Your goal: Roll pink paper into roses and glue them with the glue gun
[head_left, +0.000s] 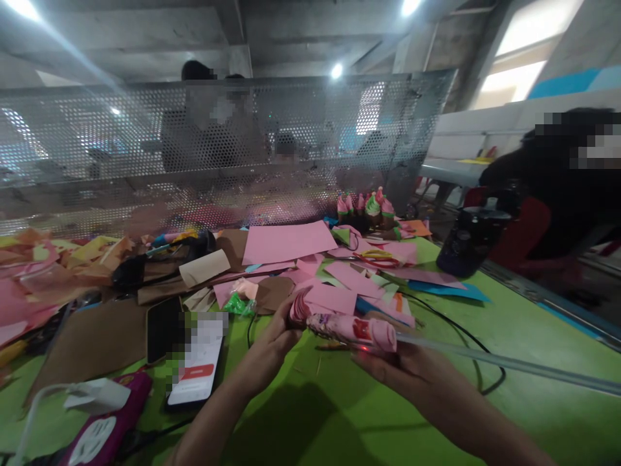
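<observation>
Above the green table, my right hand [402, 366] is closed around a pink hot glue gun [352, 329] with a small red light on its underside. A long, translucent glue stick [509, 366] sticks out of its back toward the right. My left hand [276, 336] pinches a layered pink paper piece [299, 309] in its fingers. The gun's front end lies close to this piece; whether they touch I cannot tell. Sheets of pink paper [332, 299] lie just behind both hands.
A phone with a lit screen [196, 369] and a purple power strip [114, 421] lie at left. Yellow-handled scissors [376, 257], paper scraps and a black cable [466, 330] are behind my hands. A dark jar [468, 243] stands at right, before a perforated metal screen [301, 142] and seated people.
</observation>
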Motion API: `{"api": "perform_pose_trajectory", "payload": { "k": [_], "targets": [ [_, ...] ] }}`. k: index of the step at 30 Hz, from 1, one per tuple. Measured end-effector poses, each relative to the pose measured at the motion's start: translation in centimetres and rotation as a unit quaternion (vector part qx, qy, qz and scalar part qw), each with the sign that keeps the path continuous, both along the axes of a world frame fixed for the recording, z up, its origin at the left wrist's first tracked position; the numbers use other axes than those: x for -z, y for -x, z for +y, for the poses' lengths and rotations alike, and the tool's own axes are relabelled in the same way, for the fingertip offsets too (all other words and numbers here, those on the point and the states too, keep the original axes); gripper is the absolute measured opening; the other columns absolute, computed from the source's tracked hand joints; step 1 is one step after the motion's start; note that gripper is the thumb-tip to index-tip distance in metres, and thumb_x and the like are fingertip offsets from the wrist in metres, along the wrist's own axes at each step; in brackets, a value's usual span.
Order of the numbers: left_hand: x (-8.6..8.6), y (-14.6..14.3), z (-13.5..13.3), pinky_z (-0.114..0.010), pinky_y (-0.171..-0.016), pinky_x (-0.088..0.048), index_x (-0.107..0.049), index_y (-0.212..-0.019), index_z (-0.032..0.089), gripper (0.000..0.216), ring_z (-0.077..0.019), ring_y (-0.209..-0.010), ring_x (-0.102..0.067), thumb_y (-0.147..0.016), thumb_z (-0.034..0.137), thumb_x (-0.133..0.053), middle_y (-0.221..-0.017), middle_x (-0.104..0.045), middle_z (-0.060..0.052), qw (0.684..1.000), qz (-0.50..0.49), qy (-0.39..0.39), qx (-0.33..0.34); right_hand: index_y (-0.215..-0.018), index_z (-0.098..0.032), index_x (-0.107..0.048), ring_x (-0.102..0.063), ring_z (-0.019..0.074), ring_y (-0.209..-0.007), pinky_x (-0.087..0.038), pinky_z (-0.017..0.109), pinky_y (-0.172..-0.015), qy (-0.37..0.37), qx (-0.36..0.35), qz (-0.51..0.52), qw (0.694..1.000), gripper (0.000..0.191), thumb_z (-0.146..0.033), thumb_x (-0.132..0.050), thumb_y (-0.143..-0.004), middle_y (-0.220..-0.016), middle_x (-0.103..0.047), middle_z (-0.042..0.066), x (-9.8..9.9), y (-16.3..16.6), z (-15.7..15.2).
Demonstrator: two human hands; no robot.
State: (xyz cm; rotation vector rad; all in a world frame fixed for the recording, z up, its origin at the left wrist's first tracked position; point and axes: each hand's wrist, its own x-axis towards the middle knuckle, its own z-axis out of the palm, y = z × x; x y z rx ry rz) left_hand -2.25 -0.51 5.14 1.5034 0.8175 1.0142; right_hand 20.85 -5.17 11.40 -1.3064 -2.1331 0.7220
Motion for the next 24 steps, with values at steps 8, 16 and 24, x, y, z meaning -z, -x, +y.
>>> {"api": "perform_pose_trajectory", "payload": {
  "k": [8,16,24],
  "targets": [
    [0.9,-0.4,0.3,-0.041,-0.119,-0.023,-0.036,-0.148,0.023,0.063,-0.0276,-0.143,-0.033,-0.088,0.019,-0.057,-0.157,-0.039,-0.007,0.998,-0.051,-0.011,0.021,-0.126,-0.026,-0.063,-0.06,0.0301,-0.118,-0.048,0.044,-0.103,-0.013,0.011,-0.002,1.0,0.04,-0.05,-0.05,-0.096,-0.128,-0.066,0.008,0.0,-0.2,0.0],
    [1.1,-0.6,0.4,-0.041,-0.117,-0.028,-0.038,-0.146,0.024,0.06,-0.0271,-0.143,-0.035,-0.09,0.02,-0.058,-0.155,-0.041,-0.009,0.997,-0.073,-0.008,0.035,-0.122,-0.026,-0.065,-0.062,0.0303,-0.115,-0.049,0.044,-0.102,0.004,0.007,0.002,1.0,0.039,-0.05,-0.049,-0.096,-0.126,-0.068,0.007,0.2,-0.2,0.5],
    [1.2,-0.6,0.6,-0.036,-0.117,-0.028,-0.036,-0.145,0.026,0.062,-0.0228,-0.143,-0.035,-0.089,0.014,-0.058,-0.155,-0.04,-0.007,0.997,-0.066,-0.014,0.03,-0.121,-0.029,-0.067,-0.065,0.0296,-0.111,-0.052,0.041,-0.096,0.022,0.008,0.031,0.999,0.037,-0.05,-0.053,-0.094,-0.121,-0.071,0.004,-0.1,-0.2,0.7]
  ]
}}
